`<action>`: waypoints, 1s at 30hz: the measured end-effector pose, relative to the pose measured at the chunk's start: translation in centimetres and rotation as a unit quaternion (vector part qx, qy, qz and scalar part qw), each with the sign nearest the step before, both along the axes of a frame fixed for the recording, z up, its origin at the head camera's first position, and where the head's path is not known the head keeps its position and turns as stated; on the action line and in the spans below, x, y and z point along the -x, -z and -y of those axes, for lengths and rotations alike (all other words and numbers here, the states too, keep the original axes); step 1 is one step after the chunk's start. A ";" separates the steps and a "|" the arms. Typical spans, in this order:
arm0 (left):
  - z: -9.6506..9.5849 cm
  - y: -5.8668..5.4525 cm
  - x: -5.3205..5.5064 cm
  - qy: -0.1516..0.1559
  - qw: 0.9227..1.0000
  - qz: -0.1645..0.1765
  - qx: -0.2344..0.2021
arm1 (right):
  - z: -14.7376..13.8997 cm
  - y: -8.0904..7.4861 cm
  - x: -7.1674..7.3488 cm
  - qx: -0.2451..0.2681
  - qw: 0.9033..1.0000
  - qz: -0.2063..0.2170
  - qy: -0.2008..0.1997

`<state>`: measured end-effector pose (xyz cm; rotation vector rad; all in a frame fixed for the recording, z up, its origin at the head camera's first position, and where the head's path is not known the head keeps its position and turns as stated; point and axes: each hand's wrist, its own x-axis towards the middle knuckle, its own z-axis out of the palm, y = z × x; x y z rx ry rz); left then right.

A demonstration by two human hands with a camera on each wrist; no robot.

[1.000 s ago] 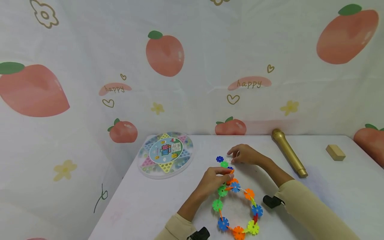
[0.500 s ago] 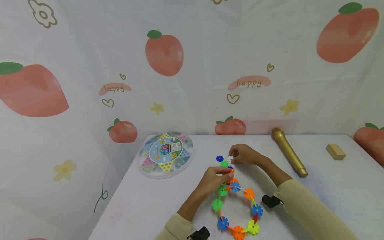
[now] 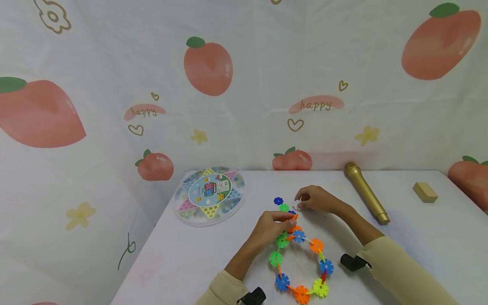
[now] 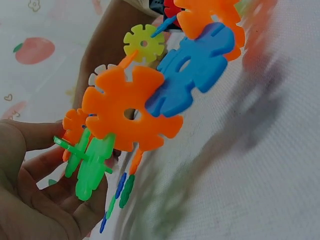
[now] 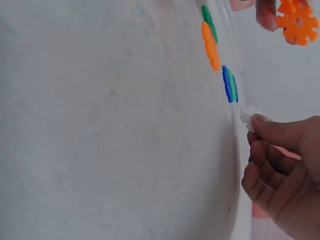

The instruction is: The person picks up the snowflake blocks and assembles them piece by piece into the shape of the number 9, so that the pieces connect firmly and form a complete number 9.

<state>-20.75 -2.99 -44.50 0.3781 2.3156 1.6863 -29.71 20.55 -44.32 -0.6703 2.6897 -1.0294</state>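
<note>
Ring (image 3: 275, 259), discs joined: 6 o'clock of the white disc (image 3: 297, 205). Left hand (image 3: 271, 225): pinching ring's orange disc (image 3: 295, 217), at 12 o'clock. Right hand (image 3: 317, 199): pinching white disc, just drawn toward 4 o'clock; apparently taken up, a spare piece now in hand.

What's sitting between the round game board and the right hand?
In the head view, a dark blue disc, a green disc and a second blue disc, partly hidden. The right hand pinches a white disc.
</note>
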 end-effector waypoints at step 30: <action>0.2 -0.1 0.0 -0.003 1.000 -0.006 0.001 | -1.3 -1.7 -5.4 0.157 0.985 0.063 -0.017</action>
